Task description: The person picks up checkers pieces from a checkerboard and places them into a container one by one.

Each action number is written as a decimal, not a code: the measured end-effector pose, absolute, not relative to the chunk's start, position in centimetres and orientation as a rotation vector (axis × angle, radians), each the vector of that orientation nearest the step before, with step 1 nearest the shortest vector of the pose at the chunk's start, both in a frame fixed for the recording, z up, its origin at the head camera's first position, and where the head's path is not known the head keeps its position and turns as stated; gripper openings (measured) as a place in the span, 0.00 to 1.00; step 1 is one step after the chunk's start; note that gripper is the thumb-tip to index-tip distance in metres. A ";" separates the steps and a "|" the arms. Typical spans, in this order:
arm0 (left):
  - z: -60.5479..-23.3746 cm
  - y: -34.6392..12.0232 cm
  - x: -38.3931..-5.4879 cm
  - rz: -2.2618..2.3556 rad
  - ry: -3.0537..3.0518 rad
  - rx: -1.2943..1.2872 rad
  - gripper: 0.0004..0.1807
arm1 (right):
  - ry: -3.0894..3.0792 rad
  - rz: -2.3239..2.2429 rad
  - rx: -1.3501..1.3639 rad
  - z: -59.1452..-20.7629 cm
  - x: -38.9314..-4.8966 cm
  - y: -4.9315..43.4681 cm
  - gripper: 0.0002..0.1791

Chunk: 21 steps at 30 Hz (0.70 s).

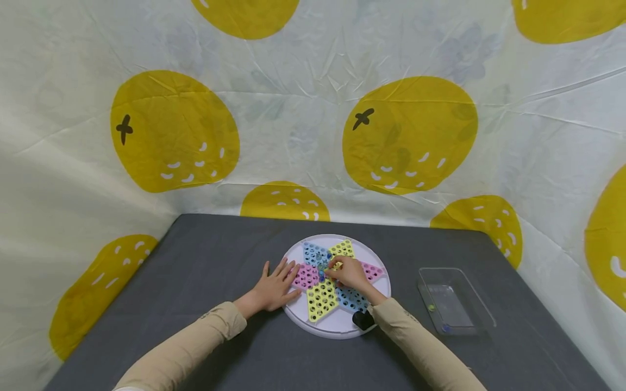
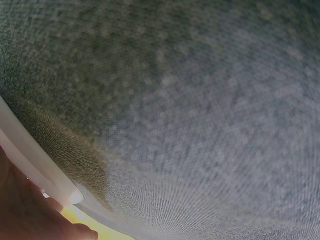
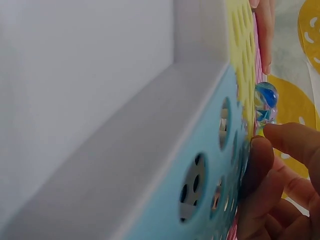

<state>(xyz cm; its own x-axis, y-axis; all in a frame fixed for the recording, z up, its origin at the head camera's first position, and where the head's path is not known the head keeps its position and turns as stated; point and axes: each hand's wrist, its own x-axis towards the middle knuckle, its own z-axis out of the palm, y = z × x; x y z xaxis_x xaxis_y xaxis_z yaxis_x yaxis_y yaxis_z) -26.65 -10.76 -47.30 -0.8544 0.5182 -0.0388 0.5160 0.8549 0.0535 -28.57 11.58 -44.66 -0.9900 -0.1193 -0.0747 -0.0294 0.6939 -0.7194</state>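
A round white Chinese checkers board (image 1: 298,251) lies on the table, its star split into pink, yellow and blue points full of holes. Several glass marbles (image 1: 321,273) sit around the star's middle; in the right wrist view blue swirled marbles (image 3: 266,100) stand up from the surface. Over the centre, my right hand (image 1: 348,272) pinches a small marble between thumb and index finger, mostly hidden by the fingertips, right at the holes. My left hand (image 1: 275,289) rests with spread fingers on the board's left rim, its fingertips at the pink point.
To the right of the board stands a clear plastic box (image 1: 452,307) with a green marble (image 1: 431,308) and a blue marble (image 1: 446,328) in it. A black patch (image 1: 363,320) shows at the board's front right, by the right sleeve. A patterned curtain (image 1: 303,125) hangs behind the dark table (image 1: 230,250).
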 end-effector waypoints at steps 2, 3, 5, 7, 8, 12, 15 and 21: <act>-47.3 -10.8 -26.7 0.067 2.976 0.831 0.36 | 2.791 -1.172 -0.128 -44.7 -28.6 11.5 0.09; -47.4 -10.8 -26.7 0.067 2.975 0.827 0.36 | 2.794 -1.168 -0.128 -44.7 -28.6 11.5 0.09; -47.5 -10.8 -26.7 0.072 2.976 0.823 0.36 | 2.797 -1.166 -0.129 -44.8 -28.6 11.6 0.09; -47.5 -10.7 -26.7 0.062 2.975 0.817 0.36 | 2.798 -1.168 -0.131 -44.8 -28.6 11.6 0.09; -47.5 -10.7 -26.7 0.061 2.974 0.816 0.36 | 2.800 -1.171 -0.133 -44.8 -28.6 11.6 0.09; -47.3 -10.7 -26.6 0.073 2.978 0.833 0.36 | 2.789 -1.185 -0.126 -44.8 -28.6 11.6 0.09; -47.2 -10.7 -26.6 0.073 2.978 0.837 0.36 | 2.774 -1.197 -0.108 -44.8 -28.6 11.6 0.09; -47.2 -10.7 -26.6 0.060 2.981 0.825 0.36 | 2.733 -1.270 -0.088 -44.8 -28.4 11.9 0.09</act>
